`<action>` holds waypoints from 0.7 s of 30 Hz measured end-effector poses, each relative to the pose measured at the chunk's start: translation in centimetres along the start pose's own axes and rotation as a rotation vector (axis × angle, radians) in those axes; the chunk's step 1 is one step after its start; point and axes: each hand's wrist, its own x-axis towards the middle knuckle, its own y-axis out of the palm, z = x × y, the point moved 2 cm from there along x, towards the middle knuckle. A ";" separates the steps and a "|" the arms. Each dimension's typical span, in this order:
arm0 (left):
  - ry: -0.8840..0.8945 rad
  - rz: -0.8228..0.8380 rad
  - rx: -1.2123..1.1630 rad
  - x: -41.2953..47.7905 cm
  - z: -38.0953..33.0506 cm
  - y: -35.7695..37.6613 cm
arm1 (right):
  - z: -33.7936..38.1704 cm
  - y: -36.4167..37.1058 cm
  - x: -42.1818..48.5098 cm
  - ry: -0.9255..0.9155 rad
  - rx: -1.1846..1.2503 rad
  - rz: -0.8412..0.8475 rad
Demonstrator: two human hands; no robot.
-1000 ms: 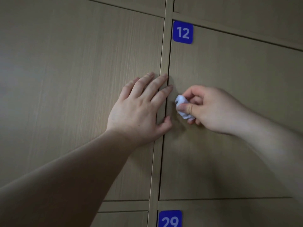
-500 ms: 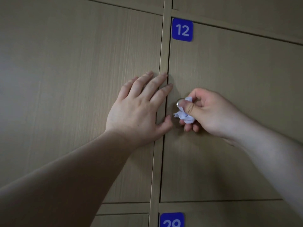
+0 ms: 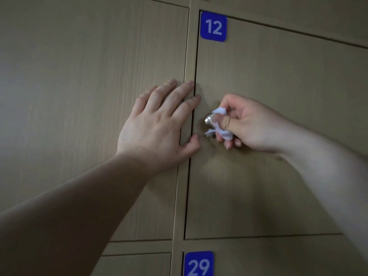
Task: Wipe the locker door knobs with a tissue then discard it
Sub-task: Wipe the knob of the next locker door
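The left hand (image 3: 157, 124) lies flat and open against the wooden locker face, fingers spread, their tips reaching the vertical frame strip (image 3: 187, 116), holding nothing. Just right of it, the silver knob (image 3: 208, 119) on door 12 (image 3: 278, 176) peeks from a crumpled white tissue (image 3: 219, 124), pinched around it by the right hand (image 3: 251, 124), fingers curled.

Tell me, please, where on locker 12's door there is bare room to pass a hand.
Free: the door panel right of the 12 label, and below the right hand down to the bottom edge. Crowded: around the metal knob, where the tissue and left hand close in.
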 end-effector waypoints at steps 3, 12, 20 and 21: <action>0.002 0.013 0.002 0.1 0.0 -0.2 | -0.7 0.4 -0.5 0.035 0.180 -0.120; -0.022 0.073 -0.019 -0.1 -0.5 -0.7 | -3.2 -1.7 -3.4 0.073 0.268 -0.252; -0.072 0.083 -0.022 1.9 -4.2 -2.7 | -4.7 -6.6 -6.0 0.024 0.178 -0.075; -0.069 0.055 -0.028 2.2 -4.8 -3.1 | -4.7 -7.0 -6.1 0.012 0.167 -0.057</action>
